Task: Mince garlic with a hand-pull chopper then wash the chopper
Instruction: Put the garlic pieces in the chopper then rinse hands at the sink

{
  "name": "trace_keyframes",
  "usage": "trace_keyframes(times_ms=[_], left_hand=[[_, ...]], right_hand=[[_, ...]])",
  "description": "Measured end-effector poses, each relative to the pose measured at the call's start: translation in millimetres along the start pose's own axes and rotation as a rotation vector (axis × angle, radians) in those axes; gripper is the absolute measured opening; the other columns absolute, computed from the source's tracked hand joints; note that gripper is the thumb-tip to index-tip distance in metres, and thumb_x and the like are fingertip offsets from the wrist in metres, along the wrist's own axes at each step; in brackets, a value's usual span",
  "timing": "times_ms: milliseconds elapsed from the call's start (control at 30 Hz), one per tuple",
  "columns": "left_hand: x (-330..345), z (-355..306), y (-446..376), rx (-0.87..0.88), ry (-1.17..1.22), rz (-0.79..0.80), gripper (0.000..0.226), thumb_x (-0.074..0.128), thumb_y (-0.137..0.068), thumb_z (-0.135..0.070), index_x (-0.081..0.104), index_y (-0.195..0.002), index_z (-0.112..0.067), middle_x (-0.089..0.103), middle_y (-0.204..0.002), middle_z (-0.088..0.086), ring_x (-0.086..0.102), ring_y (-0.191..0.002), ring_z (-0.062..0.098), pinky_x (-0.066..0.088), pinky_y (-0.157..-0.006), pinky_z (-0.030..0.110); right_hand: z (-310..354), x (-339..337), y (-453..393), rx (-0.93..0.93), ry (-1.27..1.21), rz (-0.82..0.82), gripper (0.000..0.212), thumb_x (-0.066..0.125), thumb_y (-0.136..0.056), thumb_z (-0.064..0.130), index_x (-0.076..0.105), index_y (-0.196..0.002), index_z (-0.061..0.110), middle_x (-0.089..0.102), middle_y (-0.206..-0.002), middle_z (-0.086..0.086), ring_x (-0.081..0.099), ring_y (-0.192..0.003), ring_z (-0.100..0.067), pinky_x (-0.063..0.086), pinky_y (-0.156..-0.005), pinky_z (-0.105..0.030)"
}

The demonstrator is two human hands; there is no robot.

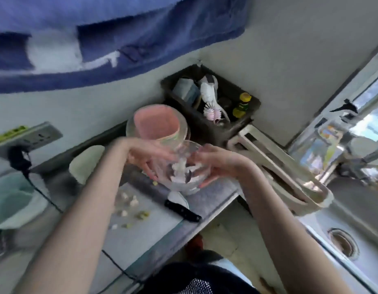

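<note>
The clear chopper bowl (185, 183) with white blade parts and pale garlic bits inside is held above the counter's right end. My left hand (151, 158) grips its left side, fingers curled round the wall. My right hand (207, 164) holds its right side from the other way. Loose garlic pieces (128, 203) and greenish scraps lie on the white cutting board (154, 221) below my left forearm. A black-handled knife (181, 210) rests on the board's right part. The picture is blurred by motion.
A pink tub in a glass bowl (157, 122) stands behind the hands. A dark caddy (211, 98) holds brushes and bottles. A white dish rack (285, 177) and the steel sink with its drain (343, 244) are at right. A power strip (29, 136) and cable are at left.
</note>
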State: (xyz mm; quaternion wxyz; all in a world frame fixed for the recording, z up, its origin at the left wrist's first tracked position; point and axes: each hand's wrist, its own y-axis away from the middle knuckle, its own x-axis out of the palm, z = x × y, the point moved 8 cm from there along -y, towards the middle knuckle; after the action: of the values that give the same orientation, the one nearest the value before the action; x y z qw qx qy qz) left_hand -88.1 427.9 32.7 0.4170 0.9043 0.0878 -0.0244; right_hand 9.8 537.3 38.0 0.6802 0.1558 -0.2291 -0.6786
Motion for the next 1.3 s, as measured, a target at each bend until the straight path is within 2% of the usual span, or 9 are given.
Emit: trace_keyframes(times_ms=[67,200,300,433,567,733,1000,1133,1300], left_hand=[[-14,66,24,-0.07,0.101,-0.07,0.09,0.09,-0.04,-0.054,0.06,-0.116,-0.019,0.068,-0.111,0.006,0.069,-0.092,0.022,0.056,-0.055,0.029],[-16,174,57,-0.227,0.304,-0.322,0.029,0.059,-0.093,-0.029,0.054,-0.116,-0.012,0.064,-0.094,0.006,0.062,-0.079,0.015,0.055,-0.052,0.025],[-2,237,77,-0.316,0.469,-0.473,0.009,0.048,-0.1,-0.019,0.051,-0.107,-0.014,0.058,-0.087,0.005,0.055,-0.073,0.013,0.054,-0.048,0.024],[27,282,72,-0.266,0.664,-0.505,0.012,0.055,-0.096,-0.017,0.051,-0.09,-0.026,0.059,-0.095,-0.003,0.059,-0.08,0.014,0.053,-0.077,0.04],[40,307,73,-0.307,0.65,-0.55,0.009,0.054,-0.097,-0.023,0.052,-0.088,-0.022,0.057,-0.086,0.001,0.055,-0.067,0.015,0.048,-0.057,0.033],[32,344,109,-0.268,0.714,-0.637,0.023,0.056,-0.095,-0.034,0.057,-0.11,-0.016,0.063,-0.093,0.004,0.061,-0.069,0.012,0.044,-0.037,0.019],[12,386,151,-0.171,0.942,-0.706,0.022,0.059,-0.093,-0.035,0.065,-0.101,-0.016,0.066,-0.074,0.001,0.063,-0.056,0.012,0.051,-0.048,0.025],[16,385,140,-0.113,0.985,-0.69,0.031,0.06,-0.092,-0.039,0.058,-0.118,-0.022,0.066,-0.104,0.008,0.067,-0.083,0.022,0.058,-0.064,0.036],[35,387,88,-0.151,1.008,-0.807,0.043,0.063,-0.088,-0.044,0.055,-0.119,-0.015,0.062,-0.1,0.014,0.063,-0.083,0.026,0.056,-0.055,0.034]], right_hand=[[-13,40,-35,0.037,0.085,0.023,0.017,0.06,-0.092,0.015,0.056,-0.109,0.013,0.064,-0.11,-0.007,0.068,-0.096,-0.029,0.06,-0.064,-0.042],[-43,113,-86,0.075,0.24,0.042,0.021,0.056,-0.095,0.017,0.052,-0.113,0.009,0.059,-0.098,-0.006,0.064,-0.075,-0.02,0.06,-0.06,-0.034],[-71,143,-110,0.151,0.208,0.023,0.009,0.058,-0.088,0.022,0.05,-0.087,0.018,0.056,-0.085,0.0,0.058,-0.067,-0.019,0.055,-0.057,-0.035],[-114,147,-125,0.219,0.67,-0.009,0.012,0.045,-0.096,0.011,0.051,-0.087,0.009,0.06,-0.079,-0.014,0.065,-0.058,-0.028,0.056,-0.057,-0.04],[-182,197,-100,0.502,0.812,0.386,0.016,0.053,-0.092,0.002,0.057,-0.107,-0.002,0.064,-0.093,-0.021,0.069,-0.079,-0.032,0.056,-0.059,-0.027],[-198,250,-109,0.294,0.772,0.422,0.025,0.065,-0.076,-0.003,0.056,-0.067,0.019,0.055,-0.061,0.0,0.055,-0.064,-0.015,0.046,-0.061,-0.021],[-204,355,-93,0.161,0.481,0.56,0.009,0.054,-0.083,0.007,0.06,-0.088,0.008,0.055,-0.079,0.001,0.049,-0.074,-0.008,0.042,-0.072,-0.027],[-207,394,-70,0.132,0.639,0.799,0.051,0.042,-0.096,-0.004,0.032,-0.145,0.004,0.037,-0.149,-0.01,0.036,-0.136,-0.019,0.028,-0.107,-0.021],[-197,352,-73,0.247,0.797,0.806,0.043,0.046,-0.097,0.003,0.043,-0.14,0.003,0.045,-0.144,-0.011,0.045,-0.131,-0.025,0.035,-0.111,-0.034]])
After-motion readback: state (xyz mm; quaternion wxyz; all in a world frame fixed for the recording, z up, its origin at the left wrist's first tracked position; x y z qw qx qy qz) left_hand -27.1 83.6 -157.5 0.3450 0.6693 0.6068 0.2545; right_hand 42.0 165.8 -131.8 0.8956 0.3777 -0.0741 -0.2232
